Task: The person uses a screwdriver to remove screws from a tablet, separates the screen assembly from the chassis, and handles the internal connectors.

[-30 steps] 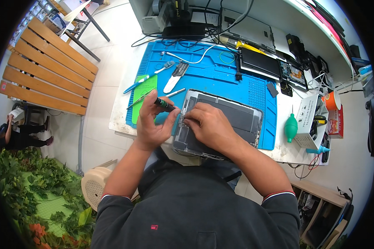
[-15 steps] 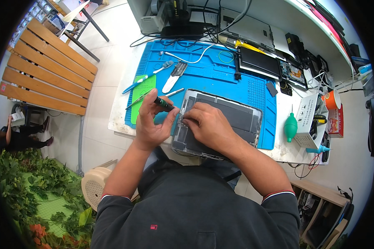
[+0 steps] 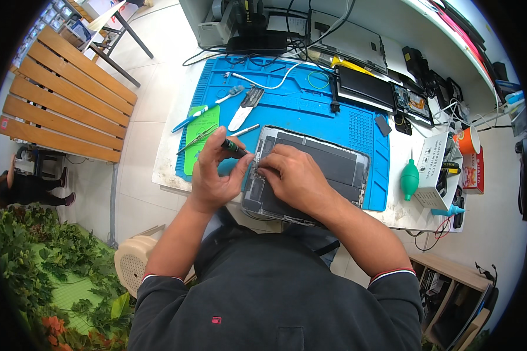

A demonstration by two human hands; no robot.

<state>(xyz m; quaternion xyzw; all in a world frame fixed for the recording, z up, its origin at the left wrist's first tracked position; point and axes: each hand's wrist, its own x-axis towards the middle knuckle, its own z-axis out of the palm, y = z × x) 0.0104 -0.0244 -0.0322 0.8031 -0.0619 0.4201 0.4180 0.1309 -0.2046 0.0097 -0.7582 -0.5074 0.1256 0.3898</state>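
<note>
An opened tablet (image 3: 339,161), its dark batteries and inner parts bare, lies at the front of the blue work mat (image 3: 310,111). My left hand (image 3: 208,184) grips a small screwdriver (image 3: 233,147) with a black and green handle, slanting down toward the tablet's left end. My right hand (image 3: 298,178) rests over the tablet with fingers pinched together at that same end, close to the screwdriver's tip. Whatever sits between those fingertips is too small and covered to make out.
Left on the mat are a green pad (image 3: 196,155) with tweezers (image 3: 198,139), a blue toothbrush (image 3: 199,114) and a white-handled brush (image 3: 246,111). A green air blower (image 3: 410,179) and a white box of tools (image 3: 436,169) stand right. Cables (image 3: 298,47) tangle behind.
The screwdriver handle and my left fingers have shifted very slightly. My right hand and the tablet stay in place. A person far left has moved a little.
</note>
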